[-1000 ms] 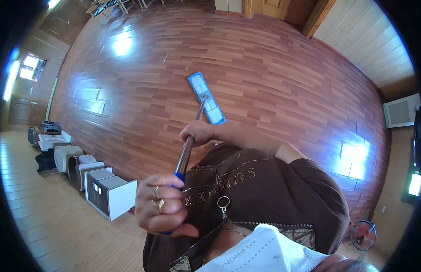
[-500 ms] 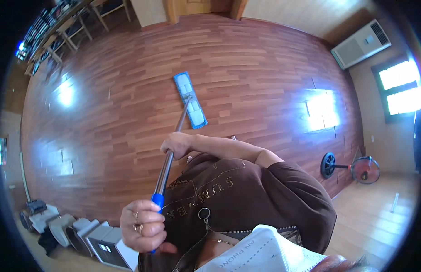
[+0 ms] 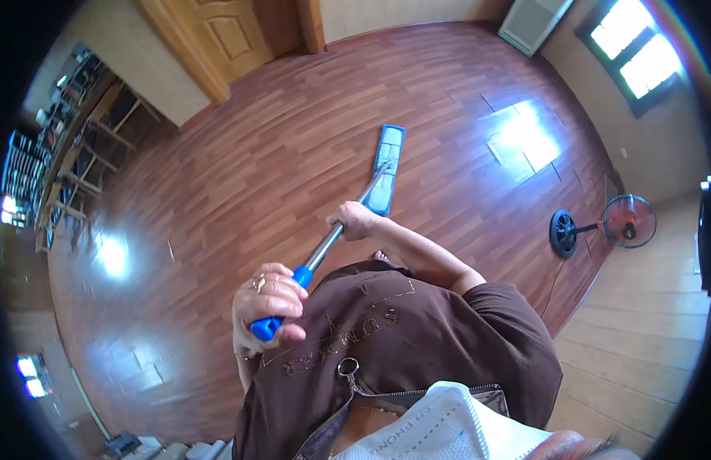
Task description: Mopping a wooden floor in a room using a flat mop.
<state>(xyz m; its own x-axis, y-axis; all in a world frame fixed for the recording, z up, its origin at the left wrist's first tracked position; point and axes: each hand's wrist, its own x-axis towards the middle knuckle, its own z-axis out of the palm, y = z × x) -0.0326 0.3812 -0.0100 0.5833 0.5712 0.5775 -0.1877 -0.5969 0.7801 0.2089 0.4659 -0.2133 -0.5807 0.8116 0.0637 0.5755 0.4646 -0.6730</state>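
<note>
A flat mop lies across the view, its blue-edged rectangular head (image 3: 387,165) resting on the wooden floor ahead of me. From it a metal pole (image 3: 322,249) slants back toward my body. My right hand (image 3: 357,220) is wrapped round the pole at about its middle. Lower and to the left, my left hand (image 3: 270,303), with rings on it, closes round the blue grip (image 3: 302,277) at the top end of the handle. The tip of the grip sticks out below the fingers. A bare foot (image 3: 381,255) shows partly past my brown shirt.
To the right a pedestal fan (image 3: 630,221) with a round black base (image 3: 563,234) stands by the floor's edge. A long table with wooden chairs (image 3: 114,126) lines the far left. A wooden door (image 3: 233,38) and a white floor-standing unit (image 3: 530,23) are at the back.
The mop head has swung to the right and turned from leaning left to leaning slightly right. Both hands have moved right and away from me with the handle. The view has turned.
</note>
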